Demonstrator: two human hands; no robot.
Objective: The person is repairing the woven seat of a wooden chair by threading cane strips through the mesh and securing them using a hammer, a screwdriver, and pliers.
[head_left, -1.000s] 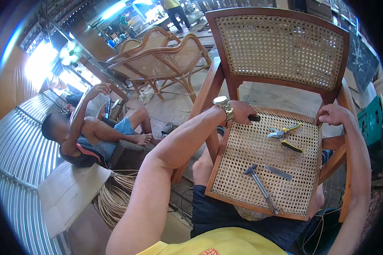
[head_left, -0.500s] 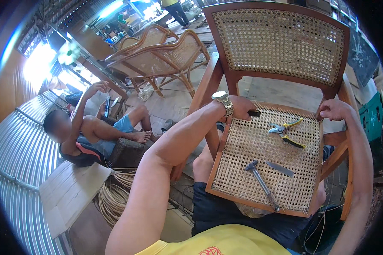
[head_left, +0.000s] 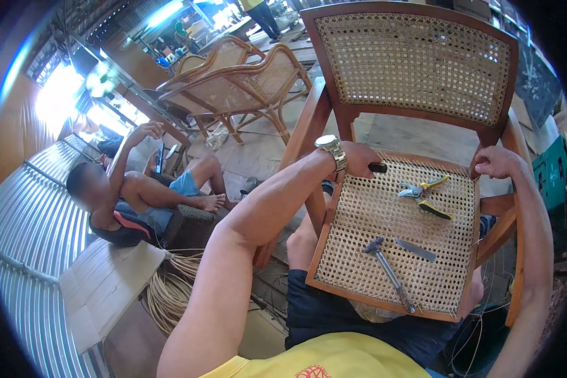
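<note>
Little has moved: the left hand [head_left: 360, 160] clamps a dark object [head_left: 378, 167], the right hand [head_left: 496, 162] I cannot tell, and tilting the seat [head_left: 353, 220] could slide off the hammer [head_left: 389, 271].

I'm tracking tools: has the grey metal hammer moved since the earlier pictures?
No: the grey metal hammer lies at the same spot on the pale woven cane seat.

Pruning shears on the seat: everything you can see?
The pruning shears have silver, metal-looking blades and yellow-and-black handles. They lie on the woven cane seat, in its half nearer the backrest, handles spread apart to the right, blades pointing left. Only the seat visibly touches them. Blade gap: too small to tell.
</note>
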